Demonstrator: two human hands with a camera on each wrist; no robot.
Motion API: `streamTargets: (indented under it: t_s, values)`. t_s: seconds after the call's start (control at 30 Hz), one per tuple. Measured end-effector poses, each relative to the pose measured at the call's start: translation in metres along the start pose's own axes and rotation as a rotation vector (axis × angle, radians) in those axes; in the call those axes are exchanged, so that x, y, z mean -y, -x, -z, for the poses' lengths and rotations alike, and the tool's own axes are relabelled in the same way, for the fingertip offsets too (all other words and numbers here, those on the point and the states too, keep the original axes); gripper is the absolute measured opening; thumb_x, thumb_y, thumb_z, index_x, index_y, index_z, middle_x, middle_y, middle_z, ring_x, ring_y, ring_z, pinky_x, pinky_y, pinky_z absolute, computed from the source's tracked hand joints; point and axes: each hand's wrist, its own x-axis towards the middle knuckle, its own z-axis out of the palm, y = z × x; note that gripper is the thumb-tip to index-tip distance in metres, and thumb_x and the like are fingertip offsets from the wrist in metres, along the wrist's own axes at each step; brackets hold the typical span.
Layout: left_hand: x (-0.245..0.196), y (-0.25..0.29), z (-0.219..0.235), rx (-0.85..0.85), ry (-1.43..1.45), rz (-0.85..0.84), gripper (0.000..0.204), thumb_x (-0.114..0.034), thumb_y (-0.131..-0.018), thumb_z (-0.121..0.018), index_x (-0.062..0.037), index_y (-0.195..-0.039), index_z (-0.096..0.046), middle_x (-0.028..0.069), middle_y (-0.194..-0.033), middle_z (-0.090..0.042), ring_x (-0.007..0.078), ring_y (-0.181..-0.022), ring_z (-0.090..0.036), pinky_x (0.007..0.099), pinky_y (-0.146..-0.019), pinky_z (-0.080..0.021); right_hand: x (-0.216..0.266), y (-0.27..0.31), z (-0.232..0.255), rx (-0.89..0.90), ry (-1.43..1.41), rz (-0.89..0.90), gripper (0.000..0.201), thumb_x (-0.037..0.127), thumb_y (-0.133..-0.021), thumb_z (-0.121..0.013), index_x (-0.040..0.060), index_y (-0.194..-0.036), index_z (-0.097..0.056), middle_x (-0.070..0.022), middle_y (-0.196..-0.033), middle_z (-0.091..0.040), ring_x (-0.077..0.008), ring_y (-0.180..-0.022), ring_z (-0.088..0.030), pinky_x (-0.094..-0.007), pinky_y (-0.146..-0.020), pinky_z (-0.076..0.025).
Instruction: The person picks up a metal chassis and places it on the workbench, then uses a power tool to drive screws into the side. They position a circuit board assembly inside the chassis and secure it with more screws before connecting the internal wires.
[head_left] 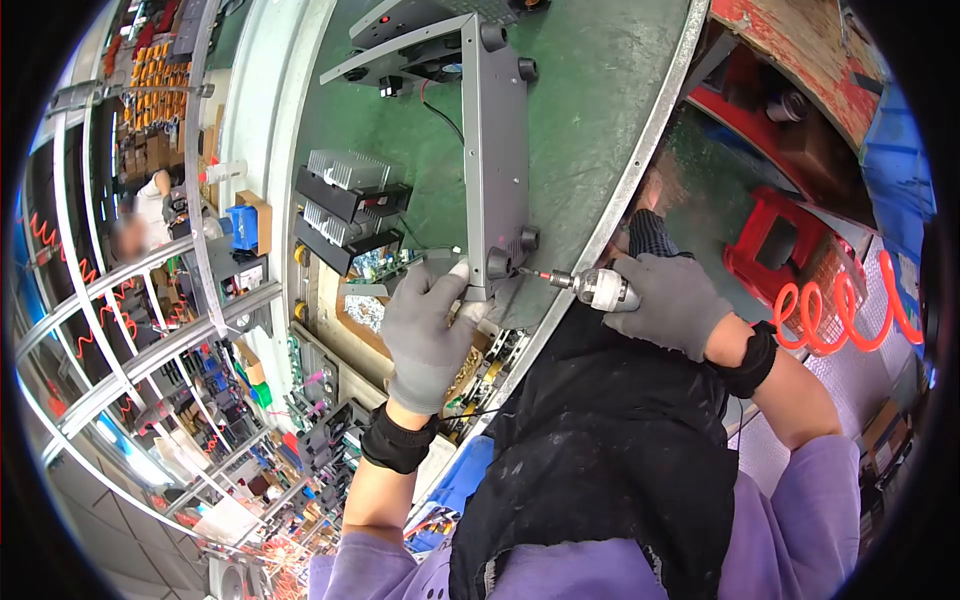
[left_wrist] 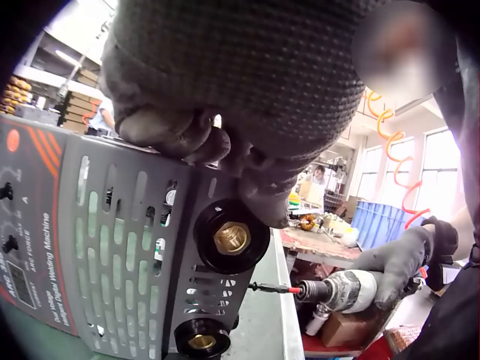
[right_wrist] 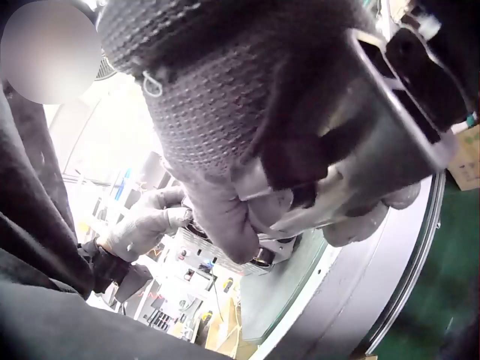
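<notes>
A grey welding machine casing (head_left: pixel 498 150) stands on the green bench, with black round fittings along its side. In the left wrist view, its lettered front panel (left_wrist: pixel 34 225), slotted wall and brass-centred fittings (left_wrist: pixel 231 238) show up close. My gloved left hand (head_left: pixel 428 335) grips the near corner, its fingers (left_wrist: pixel 176 136) curled over the edge. My gloved right hand (head_left: pixel 672 305) holds a power screwdriver (head_left: pixel 603 289) roughly level. Its thin bit (left_wrist: pixel 270 288) points at the casing's side, the tip right by the near fittings. In the right wrist view, the right hand (right_wrist: pixel 217 195) hides much of the tool.
Black-and-silver heat sinks (head_left: pixel 345 190) lie on the bench beyond the casing. A metal edge (head_left: pixel 645 150) borders the bench. On the right hang an orange coiled hose (head_left: pixel 830 320) and, lower, a red plastic crate (head_left: pixel 780 250). Another person (head_left: pixel 150 215) is in the background.
</notes>
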Motion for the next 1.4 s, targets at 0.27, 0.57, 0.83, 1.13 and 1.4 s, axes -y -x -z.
streamTargets:
  t_s: [0.27,0.57,0.83,1.13,1.4]
  values:
    - [-0.005,0.002,-0.001,0.006,0.003,0.036,0.049,-0.012,-0.063,-0.082,-0.0048,-0.109,-0.068,0.0096,-0.077,-0.053,0.0257,-0.068,-0.056,0.0347,-0.06,-0.044,0.002,-0.003,0.01,0.003,0.054,0.019,0.044,0.042,-0.078,-0.068,0.0075,-0.104,-0.059,-0.0151,-0.092,-0.063,-0.0346,-0.086,-0.064,-0.0432,-0.078,-0.05]
    - [-0.002,0.002,-0.005,-0.029,0.031,0.04,0.043,-0.02,-0.065,-0.08,-0.013,-0.107,-0.07,0.008,-0.073,-0.046,0.0271,-0.066,-0.051,0.0382,-0.058,-0.041,0.0,-0.004,0.003,0.062,-0.031,-0.003,0.045,0.043,-0.078,-0.067,0.0074,-0.103,-0.059,-0.0151,-0.094,-0.065,-0.0344,-0.09,-0.064,-0.0427,-0.079,-0.05]
    - [0.0,0.001,-0.002,0.019,-0.014,0.003,0.043,-0.022,-0.069,-0.079,-0.0051,-0.107,-0.067,0.0103,-0.076,-0.051,0.0278,-0.067,-0.055,0.0368,-0.06,-0.044,0.007,-0.01,-0.002,-0.125,0.149,0.086,0.036,0.029,-0.077,-0.072,0.008,-0.102,-0.057,-0.0118,-0.089,-0.063,-0.0322,-0.083,-0.064,-0.0422,-0.073,-0.05]
    - [0.001,0.002,-0.007,-0.03,0.01,0.015,0.037,-0.023,-0.065,-0.079,-0.0115,-0.099,-0.069,0.0076,-0.074,-0.049,0.0279,-0.068,-0.053,0.039,-0.059,-0.041,0.007,-0.013,-0.004,-0.216,0.254,0.106,0.039,0.025,-0.073,-0.074,0.0121,-0.106,-0.058,-0.0075,-0.088,-0.064,-0.0281,-0.08,-0.063,-0.04,-0.071,-0.047]
    - [-0.003,0.002,-0.003,-0.007,-0.004,-0.001,0.042,-0.022,-0.068,-0.079,-0.0086,-0.106,-0.067,0.0086,-0.079,-0.05,0.0285,-0.069,-0.056,0.0375,-0.061,-0.045,0.007,-0.015,-0.005,-0.262,0.326,0.132,0.044,0.023,-0.068,-0.077,0.0127,-0.107,-0.059,-0.0051,-0.086,-0.063,-0.0248,-0.083,-0.062,-0.0387,-0.074,-0.045]
